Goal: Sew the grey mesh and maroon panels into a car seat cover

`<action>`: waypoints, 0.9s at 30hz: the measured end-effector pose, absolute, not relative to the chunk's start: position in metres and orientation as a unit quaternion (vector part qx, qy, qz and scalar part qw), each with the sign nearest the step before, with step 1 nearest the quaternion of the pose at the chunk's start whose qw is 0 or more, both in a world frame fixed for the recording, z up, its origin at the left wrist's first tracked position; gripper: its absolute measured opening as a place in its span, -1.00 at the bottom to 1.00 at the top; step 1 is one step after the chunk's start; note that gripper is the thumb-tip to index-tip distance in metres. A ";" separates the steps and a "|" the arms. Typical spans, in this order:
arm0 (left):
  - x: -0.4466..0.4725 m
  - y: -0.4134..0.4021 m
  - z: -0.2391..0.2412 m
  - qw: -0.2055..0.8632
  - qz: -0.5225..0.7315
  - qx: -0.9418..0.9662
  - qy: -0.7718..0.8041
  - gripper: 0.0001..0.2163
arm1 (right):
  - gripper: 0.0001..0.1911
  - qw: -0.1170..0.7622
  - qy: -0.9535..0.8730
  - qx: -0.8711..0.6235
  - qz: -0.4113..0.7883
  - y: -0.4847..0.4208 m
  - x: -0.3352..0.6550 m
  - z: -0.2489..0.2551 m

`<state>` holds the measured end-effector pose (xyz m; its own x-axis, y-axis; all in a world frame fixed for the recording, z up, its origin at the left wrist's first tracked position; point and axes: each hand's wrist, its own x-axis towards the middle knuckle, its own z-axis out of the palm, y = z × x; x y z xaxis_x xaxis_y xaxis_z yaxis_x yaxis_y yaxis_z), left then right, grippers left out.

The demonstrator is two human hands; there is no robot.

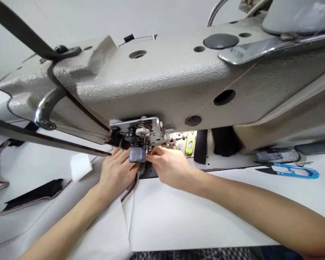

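Both of my hands are under the head of a grey sewing machine [157,86], close to its needle area. My left hand [116,169] is closed at the edge of the light grey fabric [89,180], its fingertips partly hidden behind the tension knob [137,154]. A dark red piped edge [130,193] hangs just below that hand. My right hand [173,164] is just right of the knob, with thumb and fingers pinched together. Whatever lies in that pinch is hidden or too small to make out. The needle and presser foot are mostly out of sight.
Yellow-green thread snips [189,142] and a black strip [200,146] lie on the machine bed. Blue thread snips [296,170] lie at right on the white table [205,216]. A white block [80,167] rests on fabric at left. Metal bars cross the upper left.
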<state>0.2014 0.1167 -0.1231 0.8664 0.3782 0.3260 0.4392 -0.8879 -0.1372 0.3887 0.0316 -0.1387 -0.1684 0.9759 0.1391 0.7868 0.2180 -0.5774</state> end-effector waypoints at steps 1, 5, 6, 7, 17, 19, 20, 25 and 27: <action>0.201 0.116 -0.123 0.113 -0.142 -0.960 -0.212 -0.84 | -0.63 0.239 -0.759 -0.582 0.164 0.027 0.386 -0.139; 0.201 0.114 -0.121 0.159 -0.137 -0.957 -0.199 -0.80 | -0.63 0.221 -0.801 -0.553 0.064 0.010 0.375 -0.143; 0.201 0.114 -0.121 0.163 -0.142 -0.958 -0.191 -0.79 | -0.64 0.222 -0.805 -0.549 0.044 0.007 0.373 -0.144; 0.201 0.115 -0.120 0.158 -0.147 -0.959 -0.183 -0.79 | -0.65 0.225 -0.808 -0.543 0.029 0.006 0.371 -0.145; 0.197 0.119 -0.128 0.081 -0.184 -0.964 -0.175 -0.84 | -0.71 0.259 -0.745 -0.587 0.182 0.028 0.392 -0.141; 0.195 0.121 -0.130 0.073 -0.176 -0.963 -0.192 -0.82 | -0.66 0.265 -0.703 -0.627 0.206 0.032 0.396 -0.138; 0.194 0.121 -0.131 0.068 -0.167 -0.963 -0.201 -0.81 | -0.65 0.265 -0.693 -0.634 0.220 0.033 0.396 -0.136; 0.189 0.123 -0.133 0.053 -0.150 -0.965 -0.208 -0.81 | -0.62 0.252 -0.710 -0.616 0.229 0.037 0.396 -0.134; 0.188 0.123 -0.134 0.046 -0.149 -0.965 -0.211 -0.80 | -0.64 0.252 -0.717 -0.610 0.223 0.038 0.395 -0.136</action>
<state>0.1880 0.1232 -0.1337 0.8662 0.3940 0.3072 0.4212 -0.9066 -0.0251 0.3954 0.0381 -0.1358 -0.1273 0.9878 0.0892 0.7627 0.1550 -0.6279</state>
